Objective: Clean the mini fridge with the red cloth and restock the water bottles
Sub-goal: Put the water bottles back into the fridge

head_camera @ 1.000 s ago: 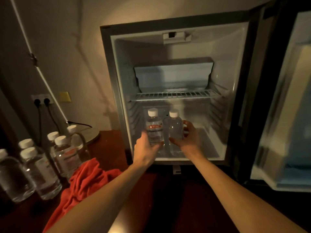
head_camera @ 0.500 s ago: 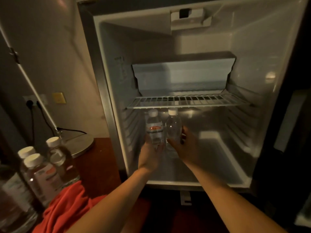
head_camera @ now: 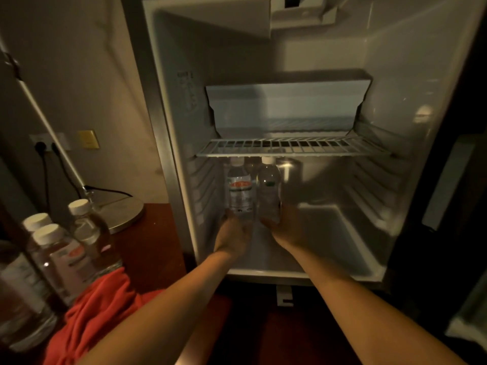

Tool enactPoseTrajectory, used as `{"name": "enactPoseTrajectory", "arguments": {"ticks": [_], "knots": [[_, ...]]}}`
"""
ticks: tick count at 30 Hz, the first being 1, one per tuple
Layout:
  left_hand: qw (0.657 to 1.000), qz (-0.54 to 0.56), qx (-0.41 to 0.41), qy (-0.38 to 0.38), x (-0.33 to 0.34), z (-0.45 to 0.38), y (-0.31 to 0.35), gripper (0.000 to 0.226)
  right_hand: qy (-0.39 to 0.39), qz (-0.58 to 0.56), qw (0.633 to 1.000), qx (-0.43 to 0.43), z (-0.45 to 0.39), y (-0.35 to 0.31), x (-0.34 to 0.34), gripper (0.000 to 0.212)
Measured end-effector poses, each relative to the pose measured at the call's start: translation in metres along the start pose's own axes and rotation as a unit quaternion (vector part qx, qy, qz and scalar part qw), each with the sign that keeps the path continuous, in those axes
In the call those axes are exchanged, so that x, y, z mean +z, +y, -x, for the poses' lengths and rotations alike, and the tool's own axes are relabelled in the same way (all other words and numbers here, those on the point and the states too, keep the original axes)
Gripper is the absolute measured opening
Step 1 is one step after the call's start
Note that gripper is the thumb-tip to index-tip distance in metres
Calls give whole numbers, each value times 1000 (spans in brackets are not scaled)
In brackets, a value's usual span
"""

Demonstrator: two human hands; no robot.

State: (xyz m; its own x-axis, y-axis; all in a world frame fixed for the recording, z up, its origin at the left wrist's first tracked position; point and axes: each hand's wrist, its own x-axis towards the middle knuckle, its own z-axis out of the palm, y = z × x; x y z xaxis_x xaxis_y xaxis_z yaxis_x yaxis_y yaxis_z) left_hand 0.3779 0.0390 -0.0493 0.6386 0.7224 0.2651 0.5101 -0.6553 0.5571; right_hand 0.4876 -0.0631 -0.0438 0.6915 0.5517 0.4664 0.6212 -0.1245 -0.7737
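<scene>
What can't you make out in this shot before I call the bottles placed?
- Head view: bottoms of the two bottles, left and right, hidden by the left hand and right hand; seated or not, unclear.
- Fingers: mostly behind the bottles, dim.
- Fridge door: cut by the right edge.
- Labels: too blurred to read.

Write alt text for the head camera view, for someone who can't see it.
Two hands, the left hand and right hand, each hold a water bottle upright, left bottle beside right bottle, under the wire shelf inside an open mini fridge. More bottles and a red cloth sit at left.
</scene>
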Motion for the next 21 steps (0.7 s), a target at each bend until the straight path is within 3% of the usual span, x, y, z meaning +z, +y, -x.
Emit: {"name": "enactPoseTrajectory", "arguments": {"ticks": [2, 5, 9, 12, 21], "knots": [[999, -39, 19, -30, -6, 15, 1, 43, -21, 77, 997, 21, 11, 10, 1, 39], [993, -70, 21, -96, -22, 58, 6, 66, -79, 188, 979, -18, 39, -5, -11, 36], [970, -185, 131, -84, -47, 118, 1, 63, -182, 382, 904, -67, 90, -37, -29, 65], [951, -253, 176, -24, -65, 154, -7, 68, -213, 420, 881, -46, 128, -62, -37, 70], [954, -276, 112, -19, -124, 239, -63, 73, -266, 429, 861, -62, 216, -123, -11, 67]]}}
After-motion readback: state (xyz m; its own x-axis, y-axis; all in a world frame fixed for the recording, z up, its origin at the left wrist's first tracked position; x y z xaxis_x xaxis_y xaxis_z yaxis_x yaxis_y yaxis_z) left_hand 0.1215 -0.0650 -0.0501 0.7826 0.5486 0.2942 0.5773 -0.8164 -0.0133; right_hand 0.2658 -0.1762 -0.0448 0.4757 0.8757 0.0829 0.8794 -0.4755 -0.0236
